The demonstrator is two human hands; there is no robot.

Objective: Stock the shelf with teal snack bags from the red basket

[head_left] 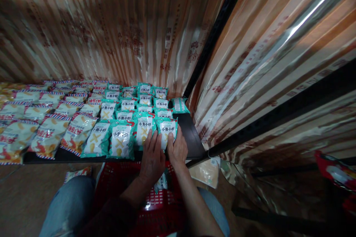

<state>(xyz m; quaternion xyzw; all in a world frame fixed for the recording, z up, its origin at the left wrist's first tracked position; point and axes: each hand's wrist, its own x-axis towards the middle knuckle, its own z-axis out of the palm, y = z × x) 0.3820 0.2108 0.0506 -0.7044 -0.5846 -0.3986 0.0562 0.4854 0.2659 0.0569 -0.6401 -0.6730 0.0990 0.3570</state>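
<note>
My left hand (152,155) lies with outstretched fingers against the lower part of a teal-and-white snack bag (144,127) in the front row of a black shelf (191,137). Just to the right, my right hand (177,149) grips the lower right of another teal bag (167,129), its thumb on the front and its fingers along the side. The two bags stand side by side, tilted back. More teal bags (121,139) stand to the left and in rows behind.
White-and-orange snack bags (50,135) fill the shelf's left part. A red basket (111,177) with a teal bag (161,182) inside is between my knees. Another bag (78,173) lies on the floor. Black metal posts (215,37) and striped plastic sheeting (133,26) surround the shelf.
</note>
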